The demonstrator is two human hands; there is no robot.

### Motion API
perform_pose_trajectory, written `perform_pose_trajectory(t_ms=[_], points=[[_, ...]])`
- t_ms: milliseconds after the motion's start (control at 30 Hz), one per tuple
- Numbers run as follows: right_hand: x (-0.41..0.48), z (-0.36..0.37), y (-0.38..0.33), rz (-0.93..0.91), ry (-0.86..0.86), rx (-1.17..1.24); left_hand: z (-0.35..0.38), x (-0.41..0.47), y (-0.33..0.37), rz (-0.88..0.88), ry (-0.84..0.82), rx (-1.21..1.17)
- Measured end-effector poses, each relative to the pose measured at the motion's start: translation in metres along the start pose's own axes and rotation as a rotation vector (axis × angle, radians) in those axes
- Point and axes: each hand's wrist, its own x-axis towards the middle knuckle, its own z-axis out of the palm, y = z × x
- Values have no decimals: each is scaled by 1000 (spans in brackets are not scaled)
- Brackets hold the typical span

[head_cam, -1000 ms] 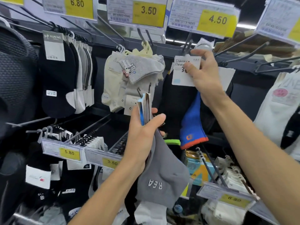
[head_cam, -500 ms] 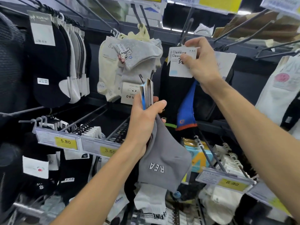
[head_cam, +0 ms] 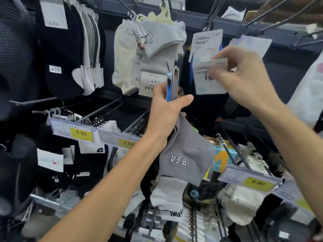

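My left hand grips a small stack of carded sock pairs; a grey sock with white letters hangs down below the fist and the card tops stick up above it. My right hand pinches the white paper card of a dark sock pair, held off the hook and blurred by motion. Another pair with a white "Classics Design" card hangs on the hook just above and behind it.
Pegboard hooks carry socks all around: black and white pairs upper left, cream and grey pairs in the middle, white ones lower right. Yellow price tags sit on hook ends that jut toward me.
My right hand has come down and toward me with one carded pair, away from the hook. The left hand kept its stack. The camera tilted downward.
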Motion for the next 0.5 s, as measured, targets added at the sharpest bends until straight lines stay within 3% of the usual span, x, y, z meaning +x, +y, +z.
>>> perform_pose_trajectory(t_ms=[67, 133, 500], points=[[-13, -1, -12, -50, -178, 78, 3, 0, 1, 26, -1, -40], [-20, -1, -17, -82, -240, 124, 5, -1, 2, 59, -1, -73], [-19, -2, -13, 141, -206, 248, 5, -5, -2, 413, -63, 279]])
